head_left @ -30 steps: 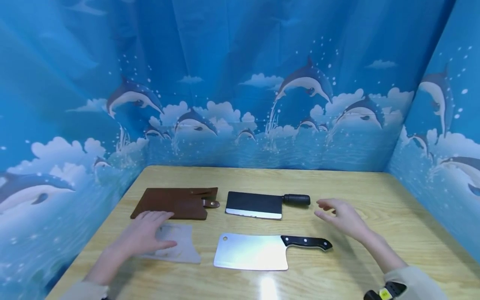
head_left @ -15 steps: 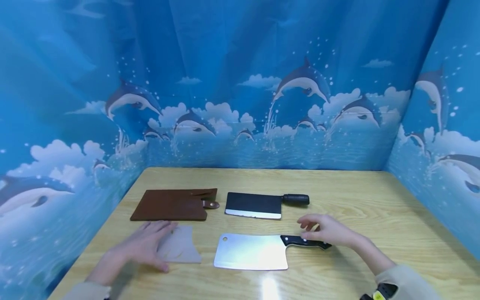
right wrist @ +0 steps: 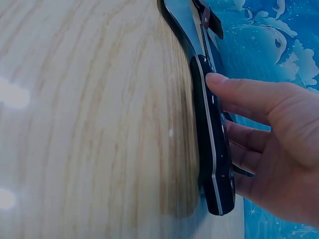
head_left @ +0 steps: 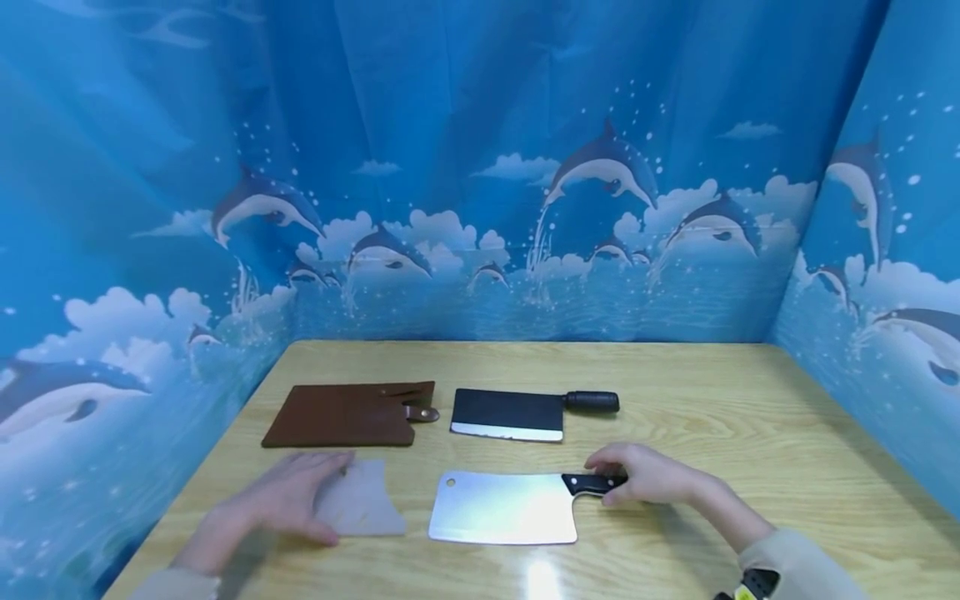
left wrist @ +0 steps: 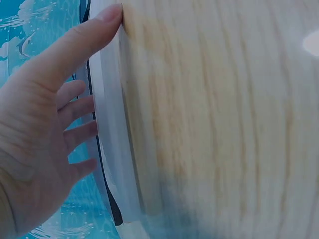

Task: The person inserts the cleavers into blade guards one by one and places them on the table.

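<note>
A flat white blade sheath [head_left: 363, 504] lies at the table's front left. My left hand [head_left: 288, 497] spans it from above, thumb at the near edge and fingertips at the far edge; the palm hides its left part. In the left wrist view, my left hand [left wrist: 45, 119] has its thumb on the sheath's edge [left wrist: 117, 129]. To the right lies a silver cleaver [head_left: 502, 508], blade pointing left. My right hand [head_left: 652, 475] grips its black riveted handle [head_left: 585, 484]. The right wrist view shows the thumb on one side of the handle [right wrist: 209, 144], fingers behind it.
Behind the white sheath lies a brown leather sheath [head_left: 341, 417] with a snap strap. A black cleaver [head_left: 506, 411] with a round handle lies to its right. The wooden table [head_left: 720, 400] is backed by a blue dolphin curtain [head_left: 450, 167].
My right hand has come down and left from beside the black cleaver to the silver cleaver's handle. My left hand has lowered onto the white sheath, its thumb moving to the near edge.
</note>
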Motion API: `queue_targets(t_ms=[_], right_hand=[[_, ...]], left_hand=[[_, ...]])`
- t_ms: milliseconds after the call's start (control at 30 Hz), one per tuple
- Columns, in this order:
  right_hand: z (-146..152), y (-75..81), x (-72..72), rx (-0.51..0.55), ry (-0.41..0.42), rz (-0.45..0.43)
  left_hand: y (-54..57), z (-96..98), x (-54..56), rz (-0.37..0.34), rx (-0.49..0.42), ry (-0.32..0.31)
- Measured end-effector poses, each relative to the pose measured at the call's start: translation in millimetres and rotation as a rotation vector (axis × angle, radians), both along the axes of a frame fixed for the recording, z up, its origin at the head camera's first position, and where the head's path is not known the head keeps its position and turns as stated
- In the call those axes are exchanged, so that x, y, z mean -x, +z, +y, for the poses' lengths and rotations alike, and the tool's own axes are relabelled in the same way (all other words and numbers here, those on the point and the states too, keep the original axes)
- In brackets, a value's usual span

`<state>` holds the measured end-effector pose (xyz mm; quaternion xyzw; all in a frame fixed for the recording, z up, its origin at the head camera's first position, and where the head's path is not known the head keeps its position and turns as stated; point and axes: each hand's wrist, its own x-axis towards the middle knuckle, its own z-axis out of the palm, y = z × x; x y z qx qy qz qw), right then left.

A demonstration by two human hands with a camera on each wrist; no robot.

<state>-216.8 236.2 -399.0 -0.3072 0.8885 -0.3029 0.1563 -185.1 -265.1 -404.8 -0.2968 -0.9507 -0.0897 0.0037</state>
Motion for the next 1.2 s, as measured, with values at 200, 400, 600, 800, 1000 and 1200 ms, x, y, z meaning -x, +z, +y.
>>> queue_targets(t_ms=[200, 400, 600, 800, 1000, 1200], right_hand=[[-2, -1.8, 1.4, -0.052, 0.033, 0.044], [-6, -2.5, 1.9, -0.081, 0.038, 0.074], [-7, -3.4, 2.8, -0.104, 0.032, 0.085], [-7, -4.5, 2.8, -0.118, 0.038, 0.104], [-9, -5.4, 1.4, -0.141, 0.046, 0.136], [-9, -6.2, -0.4, -0.166, 0.036, 0.172]], left_hand=[[0.2, 2.6, 0.0, 0.041, -0.005, -0.018], [-0.5, 1.1, -3.1, 0.082, 0.004, -0.002], [-1.8, -1.1, -6.9, 0.198, -0.022, 0.05], [-0.1, 1.5, -7.0, 0.343, -0.045, 0.093], [2.3, 7.1, -7.5, 0.36, -0.05, 0.13], [6.9, 14.2, -4.5, 0.337, -0.048, 0.111]])
